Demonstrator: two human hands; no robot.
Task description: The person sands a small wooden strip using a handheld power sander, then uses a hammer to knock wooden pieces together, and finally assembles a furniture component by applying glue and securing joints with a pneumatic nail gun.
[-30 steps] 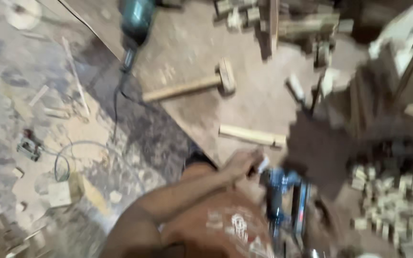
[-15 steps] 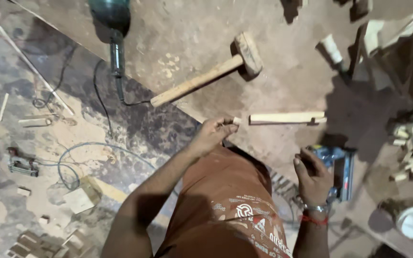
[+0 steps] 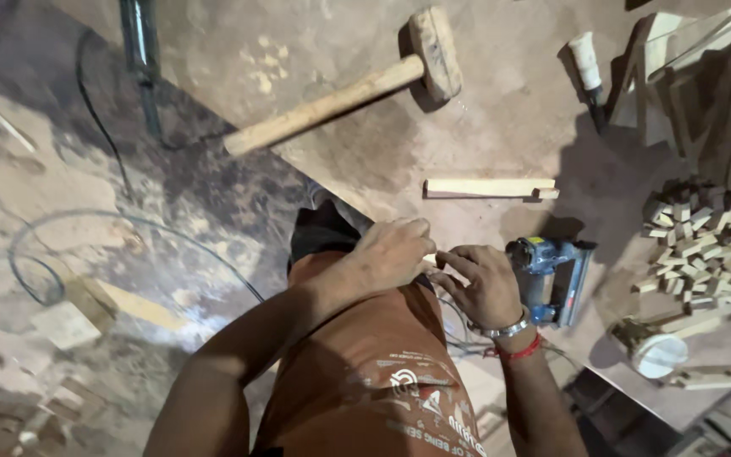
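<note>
My left hand [image 3: 391, 254] and my right hand [image 3: 484, 283] meet in front of my orange shirt, at the near edge of a brown board [image 3: 501, 127]. Between their fingertips is a small pale wooden piece [image 3: 429, 258], mostly hidden; the left fingers are closed on it and the right fingertips pinch its other end. A blue and grey nail gun [image 3: 552, 275] lies on the board just right of my right hand, untouched. A thin wooden strip [image 3: 488, 186] lies on the board beyond the hands.
A wooden mallet [image 3: 340, 97] lies farther up the board. At the right are a heap of small wooden blocks [image 3: 704, 237], stacked planks [image 3: 712, 85], a chisel handle [image 3: 587, 63] and a white round lid [image 3: 660, 355]. A cable [image 3: 86, 237] and a power tool [image 3: 141, 42] lie on the floor at left.
My right hand has let go of the nail gun, which now rests on the board. My left hand has drawn back from near the strip, and both hands have come together.
</note>
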